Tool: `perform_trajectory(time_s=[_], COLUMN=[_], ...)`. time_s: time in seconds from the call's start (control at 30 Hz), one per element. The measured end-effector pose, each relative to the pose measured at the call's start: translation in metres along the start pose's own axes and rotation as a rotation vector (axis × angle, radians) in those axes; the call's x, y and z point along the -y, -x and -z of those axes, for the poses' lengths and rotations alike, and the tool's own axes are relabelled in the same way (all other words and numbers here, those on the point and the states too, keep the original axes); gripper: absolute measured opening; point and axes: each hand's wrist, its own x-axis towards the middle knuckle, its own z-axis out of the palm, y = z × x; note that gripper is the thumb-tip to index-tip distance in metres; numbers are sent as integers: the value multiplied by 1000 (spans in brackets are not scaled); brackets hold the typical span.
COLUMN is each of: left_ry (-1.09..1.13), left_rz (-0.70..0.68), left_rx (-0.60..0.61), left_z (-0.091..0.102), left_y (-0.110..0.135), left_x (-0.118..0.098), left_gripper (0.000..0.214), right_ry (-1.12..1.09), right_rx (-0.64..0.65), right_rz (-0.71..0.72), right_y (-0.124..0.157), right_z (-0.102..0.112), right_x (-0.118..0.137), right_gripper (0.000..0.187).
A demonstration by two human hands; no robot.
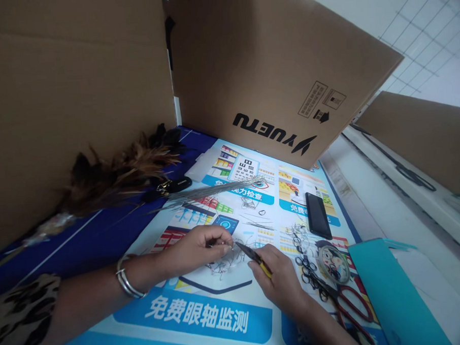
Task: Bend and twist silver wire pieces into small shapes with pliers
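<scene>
Item: leopard-print sleeve (26, 313), running in from the lower left corner. Silver bangles (128, 281) are circling the wrist above it.

Item: printed sheet (259, 324), blue and white with Chinese lettering, spreading across the lower and central frame and bearing most of the objects.

Item: scissors (336, 292), with red-edged handles, lying at lower right beside the right forearm. A teal case (395, 292) is standing out at the lower right edge.

Item: right hand (276, 274), lower centre, closing around yellow-handled pliers (252, 255); the dark tip is pointing up and left.

Item: left hand (203, 247), centre, pinching a small piece (232, 244) between thumb and fingers, just beside the pliers' tip; it is showing too small to identify.

Item: cut wire bits (222, 267), scattering under and between the 2 hands.

Item: round clear-rimmed object (333, 264), right of centre, lying near a row of black loops (306, 263).

Item: black oblong device (317, 214), resting above these.

Item: bundle of fine straight wires (219, 187), stretching across mid-frame. A black fob (179, 184) is lying by its left part.

Item: brown and black feathers (119, 169), leaning along the left on dark blue cloth (84, 235).

Item: 2 cardboard panels, the plain one (74, 88) filling the upper left, the other, marked YUETU (248, 65), rising at upper centre.

Item: grid-lined white surface (429, 31), showing at upper right.
</scene>
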Motion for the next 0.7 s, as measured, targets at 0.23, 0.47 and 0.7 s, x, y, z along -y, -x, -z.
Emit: perform_trajectory(time_s=[0.23,0.47,0.7], left_ry=[61,152,223], left_rz=[34,46,94], left_rx=[31,107,104], left_z=[1,2,2], left_y=[1,2,2], left_x=[-3,-9,-6], left_gripper=[15,12,16], right_ry=[-5,11,37], right_rx=[-16,-37,-75], right_rz=[20,33,63], right_y=[1,1,2], right_z=[-2,-3,-5], right_x=[-2,-4,-5], right_gripper=[11,12,13])
